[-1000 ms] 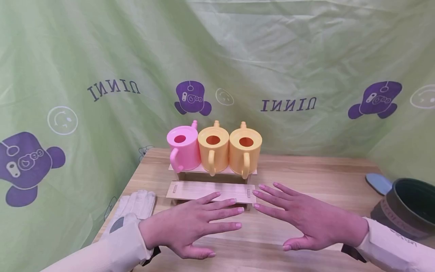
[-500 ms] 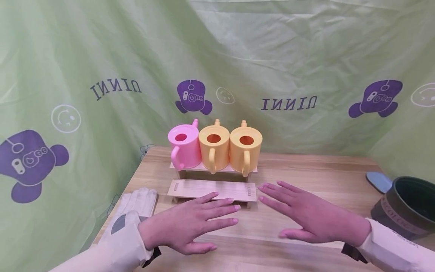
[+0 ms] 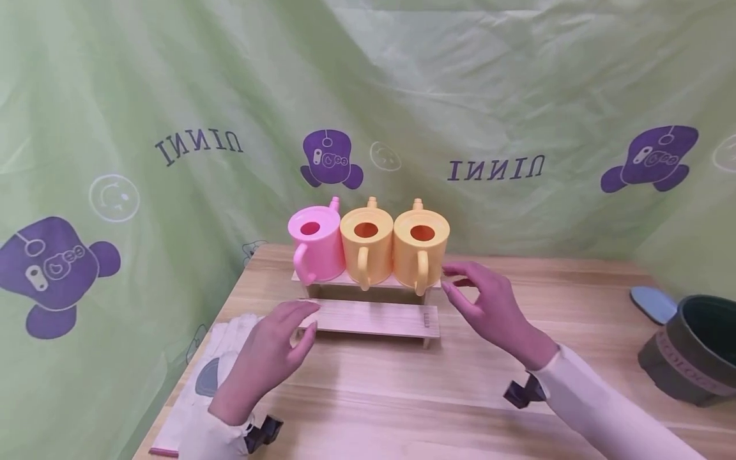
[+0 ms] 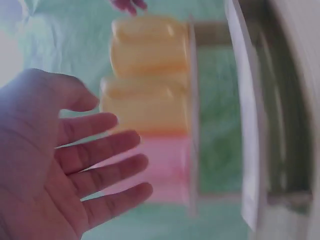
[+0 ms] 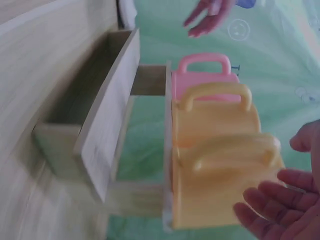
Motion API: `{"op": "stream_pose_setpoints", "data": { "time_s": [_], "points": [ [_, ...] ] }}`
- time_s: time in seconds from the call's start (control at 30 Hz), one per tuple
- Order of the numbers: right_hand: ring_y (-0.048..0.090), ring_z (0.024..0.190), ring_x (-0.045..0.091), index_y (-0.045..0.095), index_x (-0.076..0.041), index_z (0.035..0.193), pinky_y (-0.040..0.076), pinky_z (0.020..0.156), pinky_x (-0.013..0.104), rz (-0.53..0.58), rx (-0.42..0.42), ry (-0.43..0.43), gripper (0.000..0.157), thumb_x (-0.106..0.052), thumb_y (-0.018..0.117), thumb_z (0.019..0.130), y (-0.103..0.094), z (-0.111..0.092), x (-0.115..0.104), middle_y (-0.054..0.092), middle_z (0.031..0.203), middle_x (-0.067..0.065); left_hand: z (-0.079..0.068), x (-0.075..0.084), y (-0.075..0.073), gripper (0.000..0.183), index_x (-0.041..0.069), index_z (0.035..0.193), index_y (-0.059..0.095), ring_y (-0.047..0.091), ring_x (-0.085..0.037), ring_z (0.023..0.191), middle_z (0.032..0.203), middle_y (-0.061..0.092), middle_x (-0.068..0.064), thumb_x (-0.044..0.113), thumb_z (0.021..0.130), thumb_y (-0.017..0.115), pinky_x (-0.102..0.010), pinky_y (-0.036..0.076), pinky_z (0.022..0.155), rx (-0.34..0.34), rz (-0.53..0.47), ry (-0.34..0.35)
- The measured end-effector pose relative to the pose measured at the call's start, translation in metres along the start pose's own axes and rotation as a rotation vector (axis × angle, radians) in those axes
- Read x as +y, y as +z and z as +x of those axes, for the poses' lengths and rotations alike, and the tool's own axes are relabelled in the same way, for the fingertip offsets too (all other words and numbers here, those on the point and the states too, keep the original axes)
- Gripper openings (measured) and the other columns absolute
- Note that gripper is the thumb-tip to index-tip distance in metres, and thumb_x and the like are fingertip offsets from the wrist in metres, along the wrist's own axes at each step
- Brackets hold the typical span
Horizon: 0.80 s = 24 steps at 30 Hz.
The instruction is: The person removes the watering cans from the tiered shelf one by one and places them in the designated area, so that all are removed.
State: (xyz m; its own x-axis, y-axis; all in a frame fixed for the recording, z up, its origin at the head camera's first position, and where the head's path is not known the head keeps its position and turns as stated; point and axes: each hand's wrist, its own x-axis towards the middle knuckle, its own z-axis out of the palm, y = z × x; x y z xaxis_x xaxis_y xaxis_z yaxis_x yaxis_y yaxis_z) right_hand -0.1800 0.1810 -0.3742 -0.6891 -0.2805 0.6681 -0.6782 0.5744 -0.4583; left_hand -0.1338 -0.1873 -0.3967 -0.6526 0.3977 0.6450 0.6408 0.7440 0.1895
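Observation:
A pink watering can and two yellow watering cans, one in the middle and one on the right, stand in a row on the upper step of a wooden two-step rack. Their handles face me and their spouts point back. My right hand, fingers loosely bent, is right beside the right yellow can. In the right wrist view its fingertips overlap that can's side. My left hand hovers by the left end of the lower step, holding nothing, its fingers spread in the left wrist view.
White gloves lie at the table's left edge. A dark green pot stands at the right, with a blue-grey flat oval piece behind it. A green printed curtain hangs behind the wooden table.
My hands have moved apart from in front of the rack. The right went forward to the right yellow watering can, and the left drew left. The watering cans stayed on the rack.

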Motion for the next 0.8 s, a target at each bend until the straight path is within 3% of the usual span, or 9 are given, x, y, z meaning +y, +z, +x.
{"op": "stream_pose_setpoints", "data": {
  "time_s": [0.13,0.27,0.53,0.8],
  "points": [
    [0.074,0.095,0.027,0.068,0.000,0.114,0.062,0.083,0.018,0.156,-0.005,0.160,0.025,-0.001,0.072,0.089,0.015,0.012,0.000,0.074,0.108,0.013,-0.011,-0.018,0.015,0.032,0.001,0.115,0.071,0.067,-0.033,0.111,0.118,0.070,-0.017,0.011,0.085,0.075,-0.048,0.059,0.095,-0.002,0.043,-0.122],
    [0.073,0.093,0.024,0.070,-0.002,0.111,0.059,0.081,0.013,0.204,-0.028,0.255,0.019,-0.006,0.070,0.093,0.022,0.017,-0.001,0.075,0.104,0.013,-0.022,-0.036,0.032,0.036,-0.003,0.118,0.068,0.063,-0.039,0.117,0.124,0.067,-0.022,0.010,0.085,0.076,-0.053,0.055,0.101,-0.031,0.042,-0.208],
    [0.072,0.083,0.017,0.072,0.000,0.104,0.059,0.075,0.014,0.245,-0.026,0.271,0.013,-0.006,0.067,0.094,0.027,0.014,-0.005,0.076,0.093,0.013,-0.031,-0.048,0.056,0.044,-0.004,0.126,0.063,0.056,-0.043,0.127,0.136,0.060,-0.025,0.014,0.087,0.075,-0.057,0.049,0.110,-0.108,-0.036,-0.372],
    [0.068,0.081,-0.002,0.073,-0.001,0.103,0.061,0.074,0.016,0.262,-0.023,0.259,0.015,-0.006,0.074,0.089,0.033,0.017,-0.009,0.077,0.093,0.013,-0.024,-0.044,0.064,0.042,-0.002,0.123,0.066,0.058,-0.041,0.124,0.132,0.062,-0.024,0.017,0.087,0.076,-0.055,0.050,0.109,-0.114,-0.017,-0.383]
  ]
}}
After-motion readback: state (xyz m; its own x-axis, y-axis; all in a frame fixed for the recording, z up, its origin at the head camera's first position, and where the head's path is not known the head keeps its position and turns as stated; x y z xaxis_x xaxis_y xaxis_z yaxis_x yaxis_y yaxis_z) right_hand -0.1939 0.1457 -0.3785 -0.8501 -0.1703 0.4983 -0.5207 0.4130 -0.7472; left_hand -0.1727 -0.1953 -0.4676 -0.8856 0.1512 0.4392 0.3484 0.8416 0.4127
